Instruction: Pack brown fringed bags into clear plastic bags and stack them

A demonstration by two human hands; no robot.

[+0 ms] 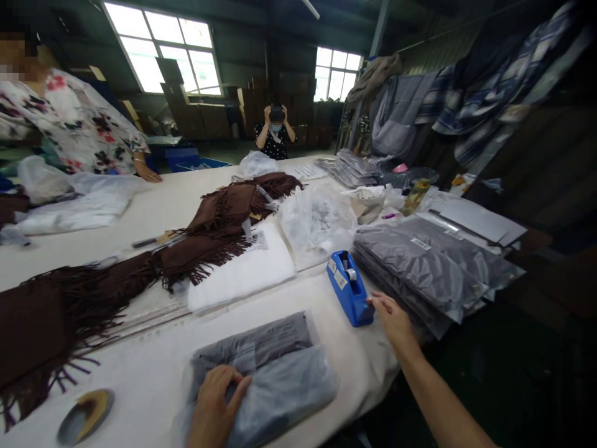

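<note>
My left hand (pixel 213 406) lies at the bottom of the view, its fingers curled over a folded grey garment in a clear plastic bag (pixel 261 379). My right hand (pixel 394 322) is held out with nothing in it, its fingertips right beside a blue tape dispenser (pixel 349 289) with a roll of tape on it. Just beyond that hand stands a stack of grey bagged garments (pixel 422 270). Both lie on a white-covered work table (pixel 140 386).
Brown fringed suede garments (pixel 60 311) and white padding lie along the table. A person in a floral top (pixel 69 118) stands at the left, and another person (pixel 275 130) is at the far end. Clothes hang at the right; cartons stand at the back.
</note>
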